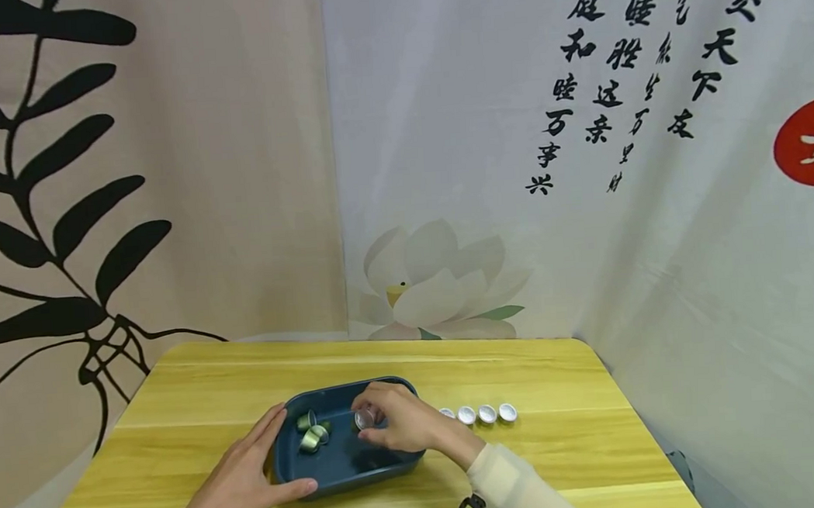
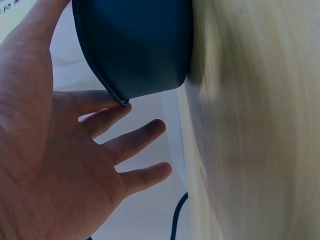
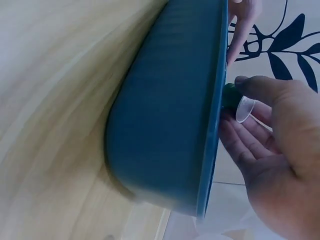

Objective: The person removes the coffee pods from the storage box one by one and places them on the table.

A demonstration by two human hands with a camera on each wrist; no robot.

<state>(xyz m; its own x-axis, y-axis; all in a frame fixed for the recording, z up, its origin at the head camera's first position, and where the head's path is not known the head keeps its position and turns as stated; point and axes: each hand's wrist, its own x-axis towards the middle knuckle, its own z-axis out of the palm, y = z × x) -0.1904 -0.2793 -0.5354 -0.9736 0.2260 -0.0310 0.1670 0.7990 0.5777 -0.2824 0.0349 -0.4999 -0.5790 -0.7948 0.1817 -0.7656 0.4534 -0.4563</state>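
Note:
A dark blue tray stands on the table. My left hand lies along its left end, fingers extended and spread, touching the rim. In the left wrist view, the forefinger of the left hand meets the tray's corner. Over the tray's right part, my right hand pinches a small green coffee capsule with a pale round face. The right wrist view shows this capsule between thumb and fingers of the right hand. Several green capsules lie in the tray's left half.
Right of the tray, several small capsules with white round tops stand in a row, one partly hidden by my right hand. The wooden table reaches back to a printed curtain. A dark cable shows beyond the table edge.

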